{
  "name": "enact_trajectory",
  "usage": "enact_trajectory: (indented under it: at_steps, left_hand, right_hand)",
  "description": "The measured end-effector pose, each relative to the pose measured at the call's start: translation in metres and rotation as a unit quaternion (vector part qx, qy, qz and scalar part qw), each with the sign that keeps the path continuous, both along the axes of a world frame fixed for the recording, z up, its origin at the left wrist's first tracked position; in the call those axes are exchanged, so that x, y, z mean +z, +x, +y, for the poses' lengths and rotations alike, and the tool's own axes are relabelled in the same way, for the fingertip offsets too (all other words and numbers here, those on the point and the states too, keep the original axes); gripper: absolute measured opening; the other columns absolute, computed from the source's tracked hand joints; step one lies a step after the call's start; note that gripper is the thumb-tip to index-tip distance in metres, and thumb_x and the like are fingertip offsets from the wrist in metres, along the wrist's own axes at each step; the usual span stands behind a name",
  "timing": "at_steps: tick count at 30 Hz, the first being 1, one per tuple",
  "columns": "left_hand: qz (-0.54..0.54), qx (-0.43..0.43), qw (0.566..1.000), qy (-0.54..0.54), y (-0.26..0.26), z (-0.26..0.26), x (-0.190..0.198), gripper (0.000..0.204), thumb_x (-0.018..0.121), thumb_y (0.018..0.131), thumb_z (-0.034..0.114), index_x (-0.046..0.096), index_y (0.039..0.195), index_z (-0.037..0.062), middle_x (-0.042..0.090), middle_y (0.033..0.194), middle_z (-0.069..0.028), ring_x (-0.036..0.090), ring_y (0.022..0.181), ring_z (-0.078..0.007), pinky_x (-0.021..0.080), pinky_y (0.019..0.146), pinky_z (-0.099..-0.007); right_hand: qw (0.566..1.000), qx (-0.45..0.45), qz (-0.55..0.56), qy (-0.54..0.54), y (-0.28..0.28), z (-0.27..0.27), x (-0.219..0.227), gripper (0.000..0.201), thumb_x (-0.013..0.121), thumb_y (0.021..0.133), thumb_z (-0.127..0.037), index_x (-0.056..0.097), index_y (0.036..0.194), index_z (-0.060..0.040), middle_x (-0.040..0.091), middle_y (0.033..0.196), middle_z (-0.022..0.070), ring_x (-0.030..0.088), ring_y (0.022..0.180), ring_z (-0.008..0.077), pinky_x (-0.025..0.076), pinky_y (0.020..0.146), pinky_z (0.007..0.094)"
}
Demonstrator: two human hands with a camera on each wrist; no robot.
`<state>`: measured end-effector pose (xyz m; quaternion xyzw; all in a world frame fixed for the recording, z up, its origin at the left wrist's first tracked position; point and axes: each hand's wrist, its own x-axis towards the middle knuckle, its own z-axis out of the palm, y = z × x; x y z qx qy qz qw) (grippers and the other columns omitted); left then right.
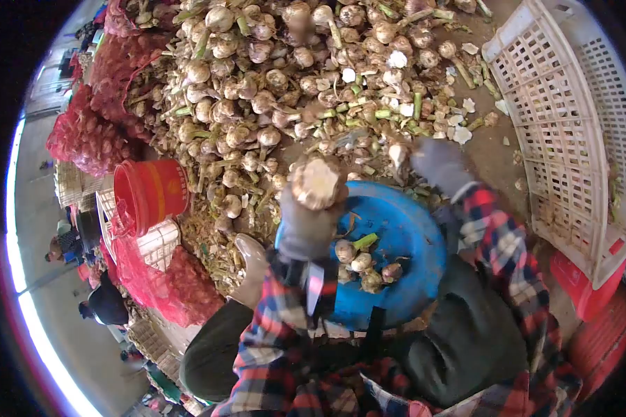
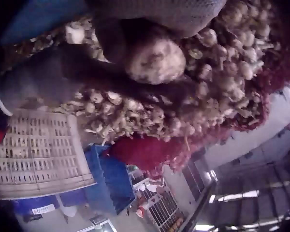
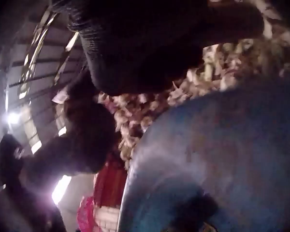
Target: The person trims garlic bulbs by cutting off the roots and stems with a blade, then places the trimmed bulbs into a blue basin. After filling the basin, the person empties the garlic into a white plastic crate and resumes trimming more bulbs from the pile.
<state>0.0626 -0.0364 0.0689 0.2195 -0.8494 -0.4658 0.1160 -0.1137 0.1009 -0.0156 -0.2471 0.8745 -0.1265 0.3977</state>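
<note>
In the head view my left hand, in a grey glove, grips a garlic bulb with its pale, flat face upward. The same bulb shows below the gloved fingers in the left wrist view. My right hand, also gloved and blurred, is over the near edge of the garlic heap, fingertips close beside another bulb. Dark glove fabric fills the top of the right wrist view, and I cannot tell whether those fingers hold anything. Below the hands is a blue basin with several garlic bulbs in it.
A large garlic heap with cut stems spreads ahead. White plastic crates stand on the right. On the left are a red bucket and red mesh sacks. People sit farther off at the left edge.
</note>
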Motion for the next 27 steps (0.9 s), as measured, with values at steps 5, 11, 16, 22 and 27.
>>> enact_trajectory:
  at_steps: [5,11,16,22,27]
  left_hand:
    - [-0.118,-0.237,0.933,0.242,0.008,-0.029,0.028,0.037,0.058,0.072,0.030,0.052,0.093,0.0006,0.056,0.087,-0.0121,0.052,0.082,-0.0192,0.040,0.075,-0.0306]
    - [-0.384,0.314,0.843,-0.208,0.008,-0.185,-0.040,0.063,0.064,0.058,0.045,0.049,0.100,0.0001,0.049,0.100,-0.0209,0.051,0.090,-0.0291,0.041,0.078,-0.0331]
    - [-0.436,0.295,0.804,-0.275,-0.008,-0.189,-0.060,0.071,0.064,0.057,0.047,0.044,0.105,-0.0007,0.048,0.100,-0.0191,0.051,0.090,-0.0290,0.041,0.078,-0.0320]
    - [-0.043,0.179,0.928,0.324,0.070,-0.202,-0.131,0.026,0.055,0.072,0.018,0.053,0.090,-0.0013,0.052,0.097,-0.0114,0.052,0.083,-0.0176,0.045,0.065,-0.0286]
    - [0.171,0.012,0.759,0.628,0.042,-0.098,-0.040,0.038,0.053,0.070,0.034,0.051,0.101,0.0111,0.048,0.106,-0.0093,0.043,0.098,-0.0204,0.038,0.079,-0.0360]
  right_hand:
    - [0.994,-0.038,0.098,-0.002,-0.006,0.027,-0.022,0.041,0.048,0.068,-0.034,0.051,0.103,-0.0131,0.055,0.092,0.0158,0.052,0.088,0.0278,0.041,0.078,0.0355]
    - [0.996,0.019,0.065,0.059,0.001,0.015,-0.018,0.053,0.051,0.065,-0.039,0.047,0.108,-0.0090,0.051,0.103,0.0152,0.046,0.098,0.0284,0.036,0.084,0.0353]
    - [0.998,0.020,0.016,0.056,0.005,0.012,-0.019,0.053,0.051,0.064,-0.040,0.047,0.108,-0.0095,0.049,0.106,0.0151,0.044,0.101,0.0270,0.034,0.086,0.0338]
    - [0.998,-0.012,-0.001,0.059,0.005,0.017,-0.012,0.053,0.052,0.064,-0.041,0.048,0.107,-0.0111,0.048,0.107,0.0147,0.045,0.101,0.0269,0.035,0.086,0.0333]
    - [0.998,0.011,0.065,0.014,0.007,0.012,-0.006,0.049,0.051,0.065,-0.040,0.050,0.105,-0.0123,0.053,0.100,0.0142,0.050,0.094,0.0269,0.037,0.084,0.0327]
